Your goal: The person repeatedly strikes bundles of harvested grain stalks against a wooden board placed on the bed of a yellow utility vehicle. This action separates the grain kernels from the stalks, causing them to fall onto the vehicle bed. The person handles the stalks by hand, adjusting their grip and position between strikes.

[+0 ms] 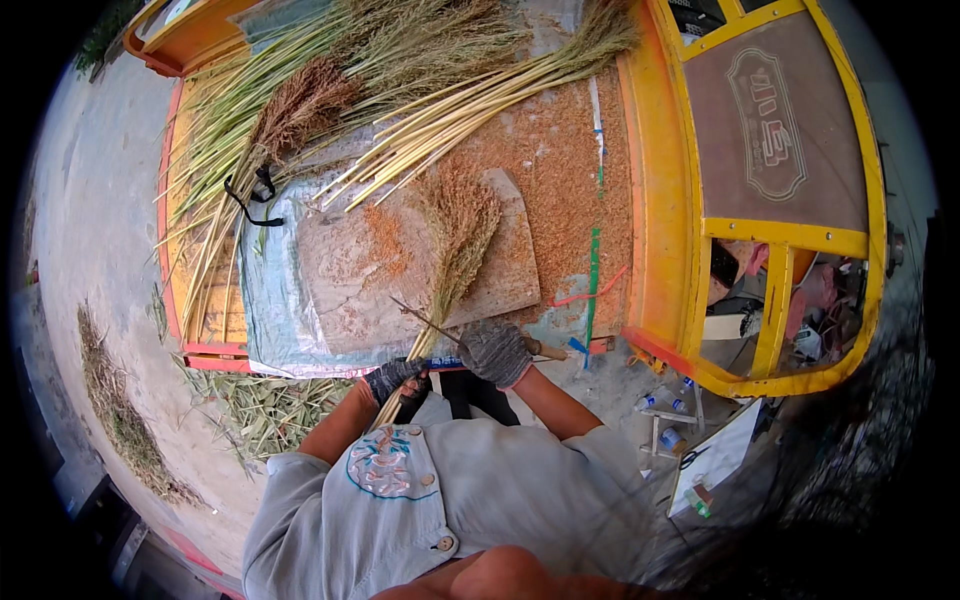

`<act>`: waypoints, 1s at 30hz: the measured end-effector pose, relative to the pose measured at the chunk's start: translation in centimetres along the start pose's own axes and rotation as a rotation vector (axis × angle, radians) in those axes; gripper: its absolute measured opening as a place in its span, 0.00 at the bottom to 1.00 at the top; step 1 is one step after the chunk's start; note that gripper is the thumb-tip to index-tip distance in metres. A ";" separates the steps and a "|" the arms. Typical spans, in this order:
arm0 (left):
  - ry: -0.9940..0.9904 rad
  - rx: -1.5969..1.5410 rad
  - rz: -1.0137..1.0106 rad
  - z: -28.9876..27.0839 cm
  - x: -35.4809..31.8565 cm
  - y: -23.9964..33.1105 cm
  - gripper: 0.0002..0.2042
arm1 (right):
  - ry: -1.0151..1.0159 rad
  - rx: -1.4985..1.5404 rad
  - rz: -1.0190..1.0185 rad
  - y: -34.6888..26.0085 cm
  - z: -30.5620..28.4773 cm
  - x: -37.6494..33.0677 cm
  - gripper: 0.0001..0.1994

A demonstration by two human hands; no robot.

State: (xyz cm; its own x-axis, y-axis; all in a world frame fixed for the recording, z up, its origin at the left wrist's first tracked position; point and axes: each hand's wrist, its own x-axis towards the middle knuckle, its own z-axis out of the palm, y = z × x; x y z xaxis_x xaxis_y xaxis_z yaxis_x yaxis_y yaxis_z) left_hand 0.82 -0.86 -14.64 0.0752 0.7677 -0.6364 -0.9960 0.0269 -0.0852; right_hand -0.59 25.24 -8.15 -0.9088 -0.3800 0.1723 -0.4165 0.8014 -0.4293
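My left hand (392,377), in a dark grey glove, grips the stems of a small bundle of broomcorn stalks (455,245) whose brown seed heads lie spread on a worn flat board (350,280). In a grey knit glove, my right hand (495,352) holds a knife with a wooden handle (548,350). The thin blade (420,316) lies slanted across the stalks just above my left hand.
Large bundles of pale stalks (440,110) and a brown seed head bundle (300,100) lie on an orange cart bed (650,200) strewn with reddish seed. Black scissors (255,195) lie at left. Cut green stalks (270,410) litter the ground; bottles (665,410) stand at right.
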 end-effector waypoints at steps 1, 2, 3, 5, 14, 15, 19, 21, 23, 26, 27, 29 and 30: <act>0.011 0.007 0.011 0.5 -0.2 0.2 0.12 | -0.210 0.028 0.020 -1.1 0.5 0.0 0.12; 0.080 0.018 0.024 0.4 -0.1 0.1 0.11 | -0.420 0.064 0.028 -1.8 1.2 0.2 0.13; 0.146 0.033 0.029 0.4 -0.1 0.0 0.10 | -0.629 0.099 0.043 -2.3 1.6 0.2 0.13; 0.259 0.091 0.033 0.6 -0.4 -0.5 0.10 | -0.541 -0.037 0.114 2.6 6.5 -0.5 0.14; 0.150 -0.016 0.003 3.3 -2.7 0.3 0.07 | -0.587 -0.276 0.432 16.2 5.2 5.7 0.13; 0.145 -0.025 0.008 3.7 -2.7 0.5 0.07 | -0.618 -0.244 0.508 15.4 4.3 6.7 0.14; 0.365 0.268 0.082 5.1 -3.1 0.1 0.11 | -0.510 -0.201 0.756 12.8 2.3 6.6 0.16; 0.241 0.173 0.050 2.7 -2.4 -0.4 0.10 | -0.471 -0.211 0.821 10.4 1.9 4.9 0.15; 0.235 0.166 0.023 1.4 -1.3 -0.4 0.10 | -0.307 -0.076 0.396 6.9 2.7 1.6 0.14; 0.155 0.130 0.050 0.6 -0.2 -0.8 0.10 | -0.301 -0.033 0.041 0.7 2.6 -0.3 0.14; 0.163 0.130 0.053 0.6 -0.2 -0.8 0.10 | -0.303 -0.053 -0.007 -0.1 3.1 -0.5 0.14; 0.321 0.135 0.043 0.7 -0.8 -1.0 0.09 | -0.510 -0.064 0.157 1.4 4.1 -0.4 0.15; 0.399 0.143 0.035 1.0 -1.1 -0.8 0.09 | -0.711 -0.063 0.377 5.0 4.7 0.5 0.15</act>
State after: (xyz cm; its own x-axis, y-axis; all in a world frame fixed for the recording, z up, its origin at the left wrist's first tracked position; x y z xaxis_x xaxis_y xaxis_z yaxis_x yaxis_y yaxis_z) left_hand 1.47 -1.09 -13.12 0.0257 0.4623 -0.8863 -0.9929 0.1150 0.0312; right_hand -2.96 26.88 -14.34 -0.7641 -0.2649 -0.5882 -0.1050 0.9507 -0.2918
